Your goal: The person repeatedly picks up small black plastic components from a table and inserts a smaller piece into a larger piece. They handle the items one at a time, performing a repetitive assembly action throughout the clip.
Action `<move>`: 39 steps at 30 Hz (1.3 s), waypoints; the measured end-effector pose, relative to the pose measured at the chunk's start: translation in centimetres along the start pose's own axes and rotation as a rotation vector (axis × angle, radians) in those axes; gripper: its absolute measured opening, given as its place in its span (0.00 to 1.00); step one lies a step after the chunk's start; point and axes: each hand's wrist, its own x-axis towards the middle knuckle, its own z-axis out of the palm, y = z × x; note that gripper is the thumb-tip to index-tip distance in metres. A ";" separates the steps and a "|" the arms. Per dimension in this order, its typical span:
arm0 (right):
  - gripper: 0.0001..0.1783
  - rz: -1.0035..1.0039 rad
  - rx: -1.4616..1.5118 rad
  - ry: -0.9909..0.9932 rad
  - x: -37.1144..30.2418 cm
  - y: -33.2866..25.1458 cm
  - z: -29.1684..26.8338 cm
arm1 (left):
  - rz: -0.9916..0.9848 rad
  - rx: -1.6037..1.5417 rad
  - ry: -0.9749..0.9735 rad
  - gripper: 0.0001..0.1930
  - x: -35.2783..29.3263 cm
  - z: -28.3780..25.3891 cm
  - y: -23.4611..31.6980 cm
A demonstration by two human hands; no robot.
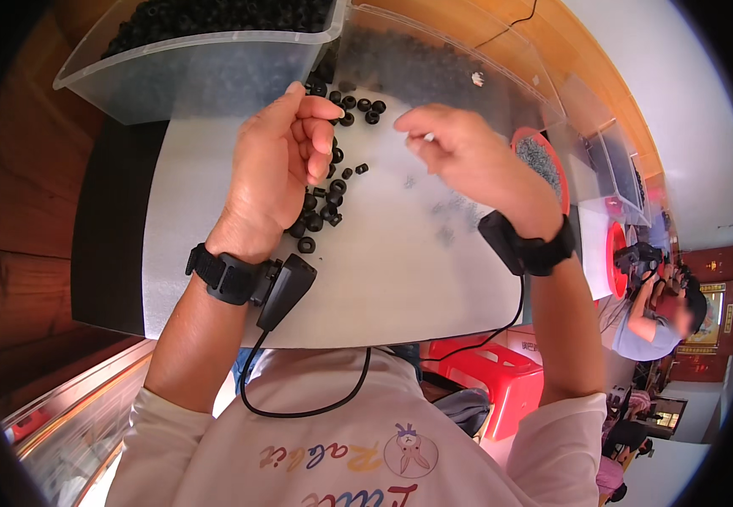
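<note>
Left: clear bin [189,80] of black rings, far edge of table [400,279]. I keep left hand [277,165] raised over loose black rings [324,207] on white sheet, fingers curled inward; whether ring inside, I cannot tell. Right hand [468,156] lifted beside, thumb and forefinger pressed together on something too small to see. Advice, my judgement: bring hands close, work low over pile. Right: red tray [544,160] with grey bits.

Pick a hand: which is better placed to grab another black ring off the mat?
Left, probably. The left hand hovers right over the loose black rings on the white mat. The right hand is raised off to the side, fingertips pinched.
</note>
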 end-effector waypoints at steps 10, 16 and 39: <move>0.10 -0.072 -0.118 -0.041 0.8 -0.4 4.4 | 0.016 -0.057 -0.020 0.23 0.4 -0.8 -0.4; 0.09 -0.015 -0.214 -0.071 0.8 -1.0 3.9 | 0.052 -0.064 0.004 0.22 0.6 -0.9 -0.3; 0.11 -0.047 -0.212 -0.089 3.6 -1.3 5.6 | 0.063 -0.114 0.031 0.21 0.6 -1.1 -0.2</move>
